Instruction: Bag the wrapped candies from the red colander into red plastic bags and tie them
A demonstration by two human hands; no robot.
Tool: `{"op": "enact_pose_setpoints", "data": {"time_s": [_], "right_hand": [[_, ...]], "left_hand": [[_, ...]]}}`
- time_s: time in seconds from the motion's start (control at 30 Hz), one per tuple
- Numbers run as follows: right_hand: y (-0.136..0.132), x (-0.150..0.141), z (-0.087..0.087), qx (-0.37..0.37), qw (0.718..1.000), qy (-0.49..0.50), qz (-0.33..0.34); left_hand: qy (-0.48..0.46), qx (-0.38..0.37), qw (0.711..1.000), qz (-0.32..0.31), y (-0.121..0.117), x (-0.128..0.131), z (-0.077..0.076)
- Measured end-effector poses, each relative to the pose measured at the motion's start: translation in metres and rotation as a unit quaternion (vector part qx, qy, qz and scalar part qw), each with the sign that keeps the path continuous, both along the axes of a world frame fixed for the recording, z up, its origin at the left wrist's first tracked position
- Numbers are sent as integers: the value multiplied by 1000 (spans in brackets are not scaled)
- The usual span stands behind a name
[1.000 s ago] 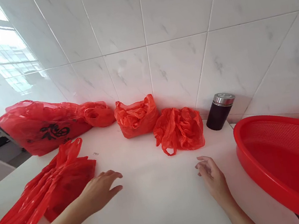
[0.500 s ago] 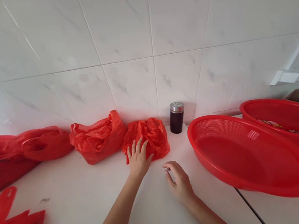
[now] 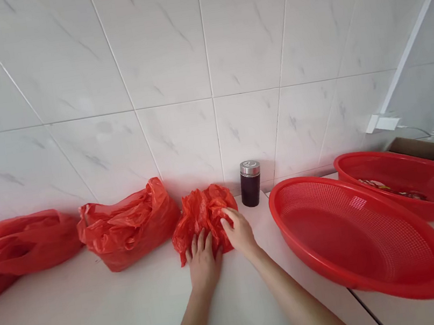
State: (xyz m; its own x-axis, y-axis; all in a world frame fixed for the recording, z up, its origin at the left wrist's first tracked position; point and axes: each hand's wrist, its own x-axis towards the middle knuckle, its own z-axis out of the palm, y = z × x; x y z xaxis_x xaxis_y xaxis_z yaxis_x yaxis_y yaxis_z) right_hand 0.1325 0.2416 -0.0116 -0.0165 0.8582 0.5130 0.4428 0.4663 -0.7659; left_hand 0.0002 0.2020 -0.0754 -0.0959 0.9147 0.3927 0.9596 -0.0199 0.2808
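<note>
A small crumpled red plastic bag [image 3: 202, 213] lies on the white counter [image 3: 102, 321] against the tiled wall. My left hand [image 3: 202, 259] rests at the bag's front edge with its fingers stretched flat onto the plastic. My right hand [image 3: 238, 231] is on the bag's right side, fingers curled into the plastic. A dark jar with a silver lid [image 3: 250, 183] stands just right of the bag.
A fuller red bag [image 3: 129, 227] sits left of the small one, and another red bag [image 3: 21, 246] lies further left. A large red mesh basket [image 3: 359, 239] is on the right, with a second red basket [image 3: 415, 181] behind it. A white socket [image 3: 382, 122] is on the wall.
Both hands have moved forward onto the small red bag; the right hand, which hovered over the counter, now grips its right side. The view has swung right.
</note>
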Motion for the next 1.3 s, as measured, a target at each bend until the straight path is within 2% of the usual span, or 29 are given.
{"op": "enact_pose_setpoints", "data": {"time_s": [0.13,0.27,0.4,0.53,0.6,0.67,0.73,0.83,0.93,1.03,1.1,1.23,1.3], "right_hand": [[-41,29,38,41,991,127,-1],[-74,54,65,-8,957,291,5],[-84,67,74,-46,930,364,10],[-87,71,80,-32,929,368,19],[-88,72,83,-29,930,367,25],[-89,71,84,-31,931,363,29],[-90,70,84,-35,931,360,41],[-91,67,82,-56,931,351,86],[-93,61,79,-100,930,320,148],[-92,62,78,-132,919,321,188],[-90,68,79,-123,911,353,176],[-84,88,84,-71,905,408,95],[-80,95,86,-59,910,405,67]], "left_hand": [[-26,-12,1000,4,7,-1,0],[-67,-12,998,-3,24,-6,11],[-122,23,992,-16,26,-6,38],[-203,59,977,-39,-9,1,73],[-276,44,955,-93,-32,8,93],[-421,9,894,-155,-51,16,111],[-504,-20,844,-186,-64,25,126],[-524,-76,817,-226,-72,36,135],[-522,-135,800,-264,-72,43,132],[-504,-188,803,-256,-68,40,126],[-486,-193,824,-219,-64,28,126],[-422,-125,888,-132,-60,-10,137],[-404,-96,904,-105,-62,-28,145]]}}
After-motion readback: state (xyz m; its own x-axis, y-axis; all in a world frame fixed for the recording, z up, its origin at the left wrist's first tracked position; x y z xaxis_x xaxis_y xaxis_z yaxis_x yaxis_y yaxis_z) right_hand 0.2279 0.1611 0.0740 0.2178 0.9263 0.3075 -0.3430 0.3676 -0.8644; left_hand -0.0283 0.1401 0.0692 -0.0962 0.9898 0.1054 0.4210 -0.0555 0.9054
